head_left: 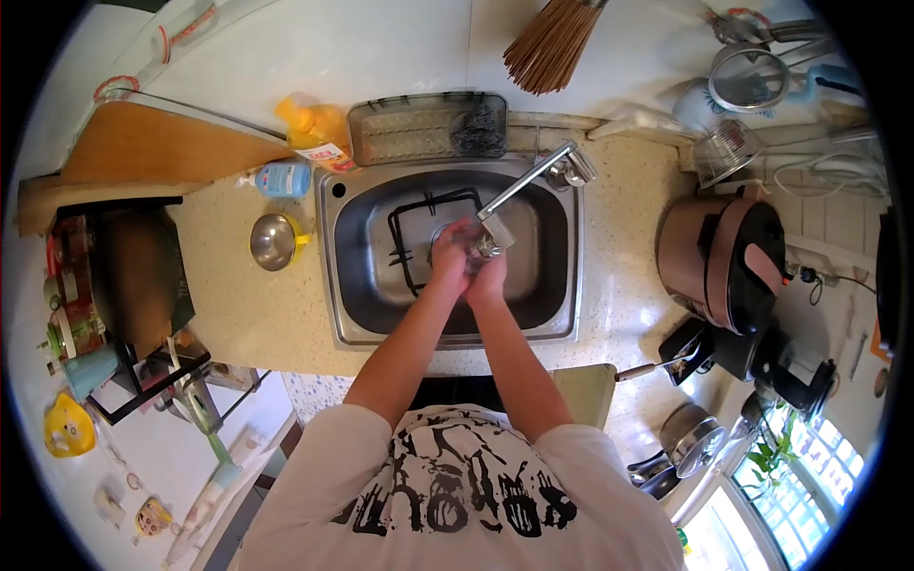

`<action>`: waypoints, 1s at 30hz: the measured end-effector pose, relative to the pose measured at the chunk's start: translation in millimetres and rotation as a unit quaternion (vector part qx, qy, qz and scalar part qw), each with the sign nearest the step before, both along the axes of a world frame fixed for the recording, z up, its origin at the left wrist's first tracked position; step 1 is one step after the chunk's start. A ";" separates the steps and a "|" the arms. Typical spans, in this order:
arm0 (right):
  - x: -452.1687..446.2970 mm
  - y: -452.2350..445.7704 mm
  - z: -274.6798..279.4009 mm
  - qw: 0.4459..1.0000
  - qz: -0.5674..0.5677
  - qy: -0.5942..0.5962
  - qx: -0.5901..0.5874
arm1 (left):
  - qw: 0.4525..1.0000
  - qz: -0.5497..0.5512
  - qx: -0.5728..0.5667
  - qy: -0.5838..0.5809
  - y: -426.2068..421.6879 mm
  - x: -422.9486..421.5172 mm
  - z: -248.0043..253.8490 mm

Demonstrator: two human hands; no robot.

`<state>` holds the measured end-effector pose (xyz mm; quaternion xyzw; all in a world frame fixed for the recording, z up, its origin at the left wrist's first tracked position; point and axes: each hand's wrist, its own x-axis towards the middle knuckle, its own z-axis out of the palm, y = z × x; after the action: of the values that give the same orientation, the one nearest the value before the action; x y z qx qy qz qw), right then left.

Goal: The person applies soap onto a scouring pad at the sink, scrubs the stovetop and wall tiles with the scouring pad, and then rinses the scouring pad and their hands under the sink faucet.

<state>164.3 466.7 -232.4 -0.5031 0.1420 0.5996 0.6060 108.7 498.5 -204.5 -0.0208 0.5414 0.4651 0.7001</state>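
Both of my hands are together over the steel sink [335, 285], under the end of the tap [524, 181]. My left hand [451, 255] is on the left side and my right hand [487, 270] touches it on the right. Their fingers are bunched together beneath the spout, with water blurring them, so what they hold, if anything, cannot be made out. A black wire rack [395, 228] lies in the sink, left of my hands.
On the left counter are a steel bowl [273, 242], a blue bottle [283, 179] and an orange bottle [319, 133]. A drain tray [409, 133] sits behind the sink. A rice cooker [695, 252] stands right, near a ladle handle [636, 372].
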 end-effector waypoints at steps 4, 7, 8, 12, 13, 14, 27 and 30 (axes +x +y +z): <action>0.8 -0.1 -0.8 0.997 -0.039 0.067 0.024 | 0.998 -0.010 0.011 0.058 2.9 1.3 0.2; 2.6 2.1 -6.5 0.994 -0.038 0.091 0.049 | 0.994 -0.011 0.018 0.109 4.6 8.6 -13.0; 2.3 2.0 -2.5 0.995 -0.038 0.087 0.039 | 0.991 -0.041 0.013 0.130 5.6 6.3 -25.4; 7.8 -1.9 -26.1 1.000 -0.015 0.023 0.006 | 0.990 -0.091 0.041 0.103 7.3 2.5 -46.6; 8.9 1.3 -17.3 1.000 -0.015 0.016 0.012 | 0.993 -0.080 0.047 0.072 6.0 3.0 -56.3; 10.4 4.4 -8.4 1.000 -0.015 0.009 0.018 | 0.998 -0.043 0.046 0.019 4.5 5.4 -65.8; 24.3 10.1 -7.6 0.996 0.044 -0.066 -0.050 | 0.974 0.010 -0.014 -0.225 -11.5 -0.1 -27.7; 21.5 10.3 13.5 0.995 0.069 -0.057 -0.037 | 0.998 -0.051 0.015 -0.027 -10.6 -4.3 -8.7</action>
<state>185.8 477.0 -218.9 -0.5667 0.0943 0.6047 0.5516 104.3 487.9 -213.1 0.0042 0.5155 0.4364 0.7374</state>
